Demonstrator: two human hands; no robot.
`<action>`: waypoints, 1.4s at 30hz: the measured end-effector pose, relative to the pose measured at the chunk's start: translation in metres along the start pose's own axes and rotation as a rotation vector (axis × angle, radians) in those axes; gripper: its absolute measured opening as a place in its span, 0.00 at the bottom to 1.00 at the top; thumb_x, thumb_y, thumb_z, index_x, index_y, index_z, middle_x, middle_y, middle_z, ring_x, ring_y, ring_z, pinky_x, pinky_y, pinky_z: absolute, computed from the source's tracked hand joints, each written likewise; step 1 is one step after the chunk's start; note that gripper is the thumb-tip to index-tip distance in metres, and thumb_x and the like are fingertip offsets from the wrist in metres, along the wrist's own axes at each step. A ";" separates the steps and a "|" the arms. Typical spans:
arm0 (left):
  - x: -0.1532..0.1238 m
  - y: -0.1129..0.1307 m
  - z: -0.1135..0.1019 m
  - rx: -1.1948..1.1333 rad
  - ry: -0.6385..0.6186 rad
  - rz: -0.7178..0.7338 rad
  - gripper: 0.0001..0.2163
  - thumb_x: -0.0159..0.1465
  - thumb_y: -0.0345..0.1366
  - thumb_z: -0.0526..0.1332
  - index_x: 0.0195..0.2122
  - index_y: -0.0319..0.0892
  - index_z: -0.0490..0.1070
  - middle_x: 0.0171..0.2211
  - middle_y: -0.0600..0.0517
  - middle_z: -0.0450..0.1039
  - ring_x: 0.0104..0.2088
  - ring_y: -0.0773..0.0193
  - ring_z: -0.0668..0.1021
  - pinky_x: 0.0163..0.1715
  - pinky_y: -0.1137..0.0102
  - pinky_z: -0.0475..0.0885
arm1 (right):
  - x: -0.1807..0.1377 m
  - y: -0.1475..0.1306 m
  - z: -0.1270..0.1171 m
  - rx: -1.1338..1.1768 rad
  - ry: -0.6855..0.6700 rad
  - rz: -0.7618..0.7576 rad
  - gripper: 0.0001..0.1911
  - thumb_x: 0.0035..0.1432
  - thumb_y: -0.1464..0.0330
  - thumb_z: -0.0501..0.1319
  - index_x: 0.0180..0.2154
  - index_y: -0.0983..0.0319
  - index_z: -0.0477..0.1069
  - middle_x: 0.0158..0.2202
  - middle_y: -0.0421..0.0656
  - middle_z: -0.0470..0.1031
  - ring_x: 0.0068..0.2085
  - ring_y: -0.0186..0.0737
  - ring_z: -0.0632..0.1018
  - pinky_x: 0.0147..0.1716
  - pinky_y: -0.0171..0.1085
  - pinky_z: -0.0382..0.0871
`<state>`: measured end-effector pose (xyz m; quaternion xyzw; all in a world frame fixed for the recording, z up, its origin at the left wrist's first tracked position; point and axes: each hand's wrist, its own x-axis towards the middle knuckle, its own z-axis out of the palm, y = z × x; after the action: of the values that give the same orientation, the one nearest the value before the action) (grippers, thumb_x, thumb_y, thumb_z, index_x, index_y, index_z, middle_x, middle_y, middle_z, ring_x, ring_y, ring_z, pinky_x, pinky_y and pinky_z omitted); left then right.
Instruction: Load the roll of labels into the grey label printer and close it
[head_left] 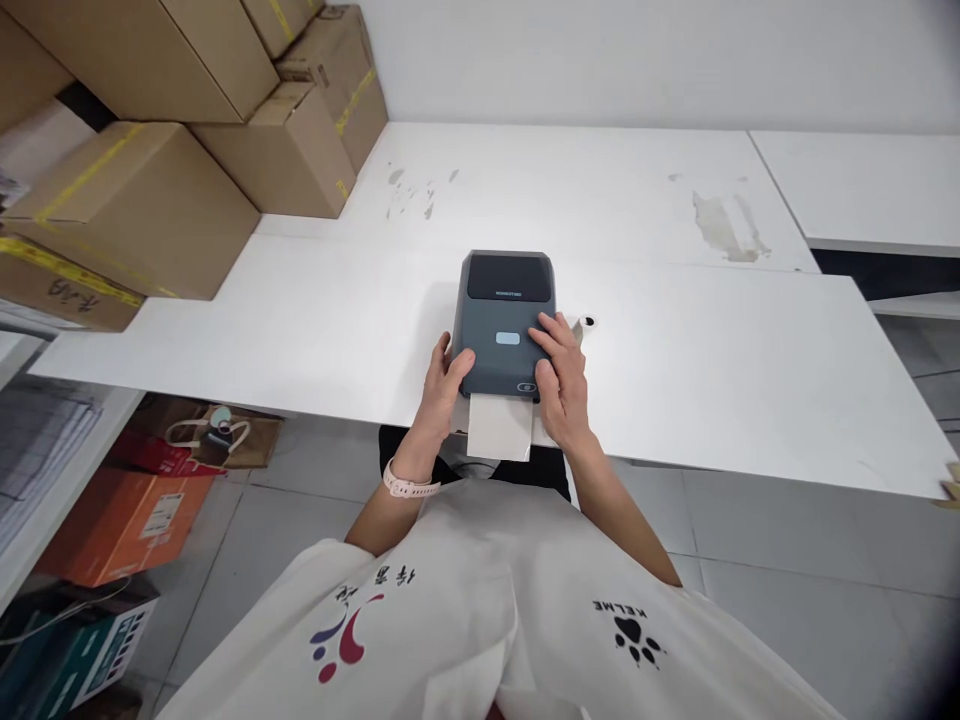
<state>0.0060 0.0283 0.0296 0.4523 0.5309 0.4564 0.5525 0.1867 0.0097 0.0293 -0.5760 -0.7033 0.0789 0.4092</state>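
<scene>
A dark grey label printer sits at the near edge of a white table. A white paper label sticks out of its front slot and hangs past the table edge. My left hand grips the printer's front left corner, fingers curled on its top. My right hand rests on the printer's right side, fingers lying on the lid. A pale pink watch is on my left wrist.
Stacked cardboard boxes crowd the table's far left. A small round thing lies just right of the printer. Under the table at left are an orange box, a bag and a teal box. A second white table stands at far right.
</scene>
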 end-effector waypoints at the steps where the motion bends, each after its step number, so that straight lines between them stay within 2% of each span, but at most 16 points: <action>1: 0.001 0.000 0.000 -0.022 -0.002 -0.026 0.35 0.66 0.55 0.60 0.71 0.51 0.53 0.69 0.45 0.63 0.68 0.46 0.68 0.63 0.56 0.70 | -0.002 0.000 0.002 -0.014 0.005 -0.011 0.26 0.74 0.64 0.39 0.69 0.50 0.56 0.69 0.45 0.64 0.74 0.49 0.57 0.68 0.60 0.59; 6: 0.005 -0.004 -0.002 -0.061 0.004 0.005 0.38 0.62 0.54 0.65 0.69 0.46 0.55 0.67 0.41 0.66 0.65 0.44 0.71 0.62 0.54 0.70 | -0.011 -0.003 0.004 -0.043 0.028 -0.036 0.27 0.73 0.68 0.40 0.69 0.53 0.56 0.70 0.45 0.63 0.74 0.46 0.57 0.69 0.56 0.60; 11: -0.001 -0.008 -0.005 -0.016 0.005 0.045 0.33 0.63 0.56 0.63 0.65 0.46 0.60 0.66 0.41 0.66 0.65 0.47 0.71 0.61 0.57 0.70 | -0.009 -0.009 0.000 -0.057 -0.014 0.007 0.27 0.73 0.67 0.41 0.69 0.52 0.57 0.70 0.44 0.63 0.74 0.48 0.58 0.68 0.57 0.60; 14: -0.024 -0.023 -0.005 0.092 0.172 0.056 0.30 0.63 0.55 0.62 0.62 0.47 0.62 0.64 0.42 0.66 0.59 0.53 0.74 0.56 0.62 0.72 | -0.008 -0.011 -0.002 -0.081 -0.031 0.029 0.27 0.73 0.68 0.40 0.69 0.54 0.58 0.70 0.43 0.63 0.74 0.47 0.58 0.68 0.55 0.60; 16: -0.044 -0.034 -0.003 0.161 0.324 0.063 0.24 0.63 0.54 0.63 0.54 0.45 0.68 0.52 0.45 0.74 0.48 0.59 0.78 0.49 0.65 0.73 | -0.008 -0.011 -0.003 -0.089 -0.028 0.023 0.26 0.73 0.68 0.40 0.67 0.56 0.60 0.70 0.44 0.63 0.74 0.46 0.58 0.68 0.52 0.61; 17: -0.054 -0.037 -0.002 0.165 0.295 0.030 0.20 0.63 0.54 0.62 0.47 0.44 0.71 0.44 0.48 0.76 0.42 0.61 0.78 0.44 0.66 0.73 | -0.008 -0.011 -0.003 -0.095 -0.029 0.017 0.26 0.73 0.68 0.40 0.67 0.56 0.61 0.70 0.44 0.63 0.74 0.45 0.58 0.68 0.51 0.61; 19: -0.068 -0.037 0.001 0.114 0.058 -0.088 0.17 0.61 0.53 0.64 0.37 0.43 0.73 0.33 0.51 0.75 0.35 0.63 0.76 0.38 0.67 0.72 | -0.008 -0.010 -0.003 -0.109 -0.033 0.012 0.25 0.73 0.68 0.40 0.65 0.57 0.62 0.70 0.44 0.62 0.74 0.45 0.58 0.68 0.52 0.61; 22: -0.073 -0.023 0.002 -0.033 -0.229 -0.248 0.17 0.57 0.52 0.69 0.29 0.42 0.72 0.25 0.55 0.71 0.28 0.66 0.72 0.30 0.70 0.69 | -0.008 -0.009 -0.004 -0.107 -0.028 0.021 0.23 0.73 0.67 0.41 0.62 0.55 0.64 0.69 0.44 0.64 0.73 0.47 0.60 0.67 0.54 0.61; 26: -0.066 -0.009 -0.004 -0.109 -0.318 -0.272 0.17 0.55 0.50 0.71 0.27 0.41 0.72 0.22 0.56 0.69 0.24 0.70 0.68 0.26 0.72 0.64 | -0.007 -0.008 -0.006 -0.096 -0.016 0.006 0.21 0.74 0.64 0.43 0.61 0.53 0.66 0.68 0.44 0.67 0.70 0.48 0.64 0.67 0.56 0.60; 29: -0.064 -0.018 -0.006 -0.048 -0.342 -0.301 0.18 0.55 0.51 0.71 0.27 0.40 0.73 0.22 0.55 0.70 0.22 0.70 0.68 0.25 0.71 0.63 | -0.006 -0.006 -0.009 -0.196 -0.059 -0.036 0.20 0.73 0.57 0.49 0.61 0.48 0.68 0.68 0.42 0.66 0.69 0.52 0.65 0.70 0.60 0.50; 32: -0.065 -0.032 -0.008 -0.013 -0.299 -0.337 0.19 0.54 0.53 0.71 0.27 0.40 0.72 0.21 0.55 0.70 0.22 0.70 0.68 0.24 0.71 0.63 | -0.002 -0.006 -0.013 -0.301 -0.083 -0.098 0.22 0.69 0.49 0.55 0.59 0.44 0.70 0.67 0.41 0.67 0.71 0.57 0.62 0.71 0.64 0.39; 35: -0.065 -0.037 -0.011 -0.005 -0.234 -0.299 0.19 0.55 0.53 0.70 0.27 0.41 0.71 0.20 0.58 0.66 0.20 0.72 0.64 0.22 0.72 0.60 | 0.007 -0.006 -0.017 -0.343 -0.125 -0.140 0.23 0.67 0.46 0.56 0.58 0.45 0.72 0.66 0.40 0.69 0.72 0.59 0.58 0.71 0.65 0.34; 38: -0.059 -0.030 -0.015 0.022 0.049 -0.092 0.18 0.61 0.51 0.65 0.25 0.43 0.68 0.20 0.58 0.63 0.21 0.71 0.65 0.23 0.73 0.62 | 0.015 -0.004 -0.019 -0.316 -0.181 -0.156 0.23 0.67 0.45 0.54 0.55 0.47 0.73 0.66 0.40 0.70 0.73 0.58 0.57 0.71 0.65 0.35; 40: -0.051 -0.024 -0.018 0.064 0.255 0.096 0.14 0.66 0.50 0.61 0.33 0.44 0.72 0.29 0.54 0.74 0.29 0.67 0.74 0.31 0.71 0.70 | 0.015 -0.002 -0.018 -0.237 -0.212 -0.135 0.24 0.68 0.45 0.52 0.56 0.48 0.72 0.70 0.41 0.64 0.74 0.58 0.54 0.71 0.64 0.38; 41: -0.047 -0.021 -0.019 0.093 0.299 0.170 0.14 0.67 0.50 0.59 0.41 0.46 0.74 0.39 0.51 0.78 0.39 0.63 0.78 0.39 0.68 0.74 | 0.012 -0.001 -0.017 -0.180 -0.220 -0.114 0.25 0.68 0.45 0.51 0.58 0.49 0.70 0.73 0.42 0.58 0.75 0.58 0.52 0.71 0.64 0.41; 42: -0.044 -0.018 -0.019 0.122 0.291 0.217 0.16 0.69 0.51 0.57 0.51 0.48 0.73 0.52 0.49 0.77 0.50 0.59 0.78 0.49 0.65 0.74 | 0.008 0.000 -0.016 -0.118 -0.224 -0.082 0.27 0.68 0.45 0.51 0.62 0.49 0.67 0.75 0.43 0.52 0.75 0.58 0.51 0.71 0.64 0.43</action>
<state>-0.0130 -0.0178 0.0189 0.4688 0.5799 0.5409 0.3890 0.1976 0.0113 0.0438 -0.5572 -0.7710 0.0843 0.2967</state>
